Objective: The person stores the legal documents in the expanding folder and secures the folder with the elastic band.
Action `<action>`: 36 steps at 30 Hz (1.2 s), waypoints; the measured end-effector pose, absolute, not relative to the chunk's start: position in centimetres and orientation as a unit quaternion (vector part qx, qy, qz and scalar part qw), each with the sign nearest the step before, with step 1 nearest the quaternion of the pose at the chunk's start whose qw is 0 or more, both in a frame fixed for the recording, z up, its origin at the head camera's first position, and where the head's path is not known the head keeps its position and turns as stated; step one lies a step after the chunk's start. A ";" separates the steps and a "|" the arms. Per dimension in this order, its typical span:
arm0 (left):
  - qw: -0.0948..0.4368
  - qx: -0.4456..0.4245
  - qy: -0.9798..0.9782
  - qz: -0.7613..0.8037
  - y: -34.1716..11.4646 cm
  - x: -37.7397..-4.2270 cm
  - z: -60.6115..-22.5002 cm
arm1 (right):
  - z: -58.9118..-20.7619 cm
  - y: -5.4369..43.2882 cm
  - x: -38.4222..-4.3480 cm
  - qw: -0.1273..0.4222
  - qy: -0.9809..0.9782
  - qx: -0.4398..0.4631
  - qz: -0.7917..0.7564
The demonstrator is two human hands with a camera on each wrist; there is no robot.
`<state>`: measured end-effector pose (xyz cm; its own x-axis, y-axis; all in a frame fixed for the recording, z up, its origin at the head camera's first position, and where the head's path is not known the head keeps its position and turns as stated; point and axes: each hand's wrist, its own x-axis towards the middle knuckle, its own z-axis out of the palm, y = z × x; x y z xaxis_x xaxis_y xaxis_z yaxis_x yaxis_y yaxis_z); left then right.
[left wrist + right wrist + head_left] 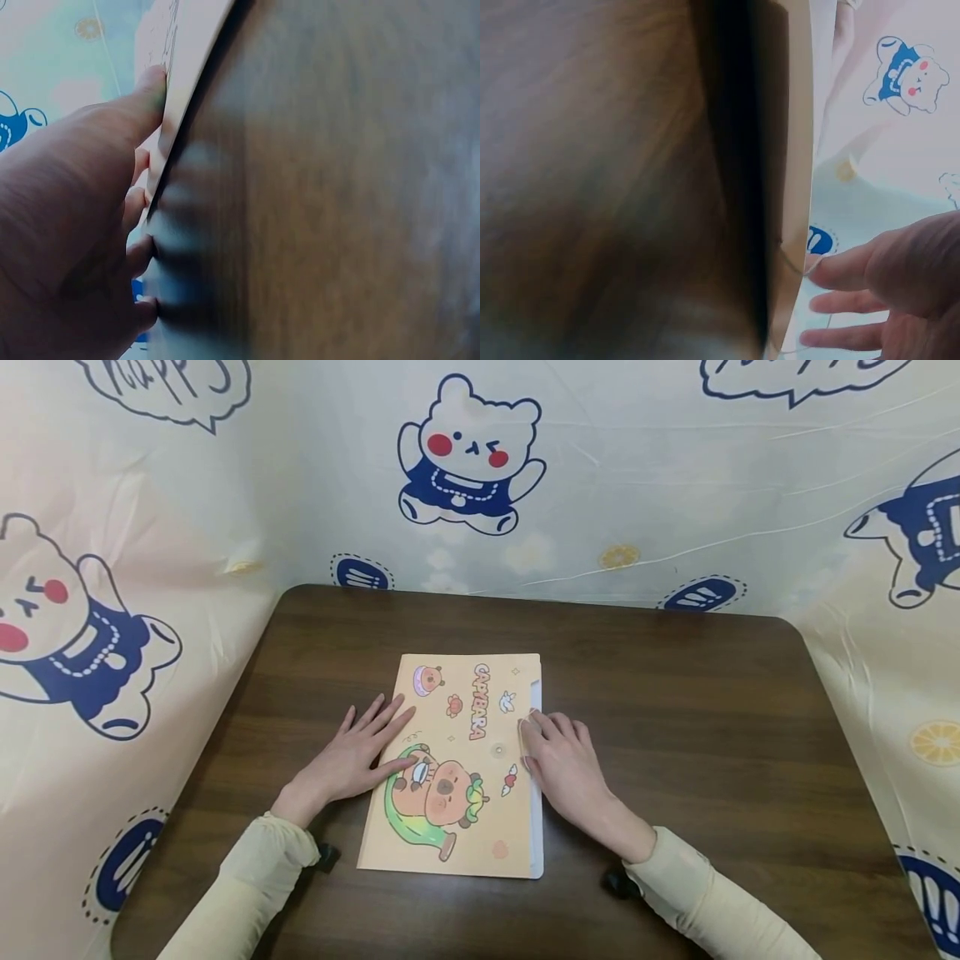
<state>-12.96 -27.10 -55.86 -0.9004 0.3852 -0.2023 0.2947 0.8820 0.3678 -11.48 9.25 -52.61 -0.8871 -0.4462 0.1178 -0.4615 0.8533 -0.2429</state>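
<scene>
A tan paper document folder with capybara drawings lies flat on the brown table, its lettering turned sideways. The left hand rests on its left edge, fingers spread and thumb on the cover. In the left wrist view, the left hand reaches along the folder's edge. At the folder's right edge, the right hand has bent fingers round a thin string. In the right wrist view this pale string runs from the folder to the thumb of the right hand. A round button sits near that edge.
The brown table extends on both sides of the folder. Printed cloth with cartoon bears hangs behind and at the sides. Small black wrist devices show below the sleeves.
</scene>
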 end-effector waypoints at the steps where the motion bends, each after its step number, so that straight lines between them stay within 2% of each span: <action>1: 0.136 0.176 0.961 0.165 -27.0 -13.0 -55.8 | -52.6 9.1 -11.5 0.031 -0.962 0.235 0.132; 14: 0.122 0.176 0.966 0.147 -26.4 -12.9 -55.6 | -52.3 7.9 -11.8 0.033 -0.958 0.264 0.111; 36: 0.116 0.181 0.966 0.141 -26.4 -12.7 -55.5 | -52.0 6.0 -13.6 -0.010 -0.953 0.289 0.091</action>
